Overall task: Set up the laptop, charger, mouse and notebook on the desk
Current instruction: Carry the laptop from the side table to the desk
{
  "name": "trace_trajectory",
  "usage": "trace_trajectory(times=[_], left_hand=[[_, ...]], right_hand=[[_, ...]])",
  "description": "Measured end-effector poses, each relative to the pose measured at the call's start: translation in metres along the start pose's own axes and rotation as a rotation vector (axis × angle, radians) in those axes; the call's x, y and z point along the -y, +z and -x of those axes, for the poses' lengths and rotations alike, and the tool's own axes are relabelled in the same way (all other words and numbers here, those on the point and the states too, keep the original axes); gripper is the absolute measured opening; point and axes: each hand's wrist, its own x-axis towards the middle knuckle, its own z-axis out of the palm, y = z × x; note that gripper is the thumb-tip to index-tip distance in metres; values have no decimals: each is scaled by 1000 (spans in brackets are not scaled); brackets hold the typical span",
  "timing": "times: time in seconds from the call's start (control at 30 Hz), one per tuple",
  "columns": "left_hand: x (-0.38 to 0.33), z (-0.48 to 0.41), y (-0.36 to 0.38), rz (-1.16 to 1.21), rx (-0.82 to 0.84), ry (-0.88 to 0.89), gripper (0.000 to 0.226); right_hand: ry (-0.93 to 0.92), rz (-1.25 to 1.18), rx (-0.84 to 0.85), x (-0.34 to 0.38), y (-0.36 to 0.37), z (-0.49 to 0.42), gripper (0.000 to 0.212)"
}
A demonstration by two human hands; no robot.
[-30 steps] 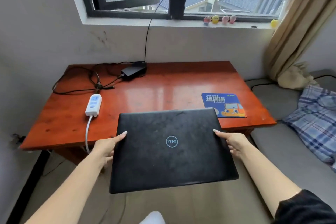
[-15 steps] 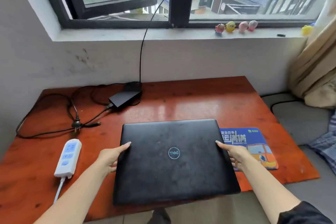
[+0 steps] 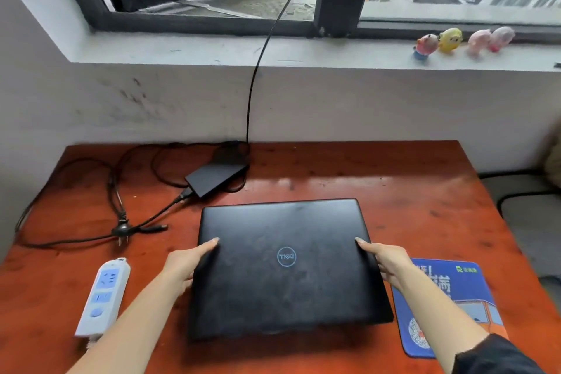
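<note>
A closed black laptop (image 3: pixel 285 267) with a round logo on its lid sits over the middle of the red-brown desk (image 3: pixel 409 191). My left hand (image 3: pixel 188 264) grips its left edge and my right hand (image 3: pixel 385 261) grips its right edge. The near edge of the laptop looks slightly raised off the desk. A black charger brick (image 3: pixel 215 177) with tangled black cables and a loose plug (image 3: pixel 123 231) lies at the back left of the desk. No mouse or notebook is in view.
A white and blue power strip (image 3: pixel 103 297) lies at the front left. A blue mouse pad (image 3: pixel 449 307) lies at the front right, partly under my right forearm. A black cable (image 3: pixel 258 70) climbs the wall to the window. Small toy figures (image 3: pixel 449 39) stand on the sill.
The laptop has moved forward from in front of the desk edge to over the desk's middle, held in both hands. The camera has moved closer to the desk.
</note>
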Motion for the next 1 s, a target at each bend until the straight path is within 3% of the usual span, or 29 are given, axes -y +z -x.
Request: trace_trajectory(times=[0.33, 0.53, 0.67, 1.0], left_hand=[[-7, -14, 4, 35, -68, -16, 83], [-7, -15, 13, 56, -154, -46, 80], [-10, -12, 20, 13, -246, -32, 71], [-11, -11, 20, -163, -289, -18, 74]], right_hand=[[-30, 41, -62, 1, 20, -18, 49], [-80, 138, -185, -4, 26, -20, 50], [-140, 192, -264, -2, 28, -18, 51], [-202, 435, -301, 7, 27, -16, 38]])
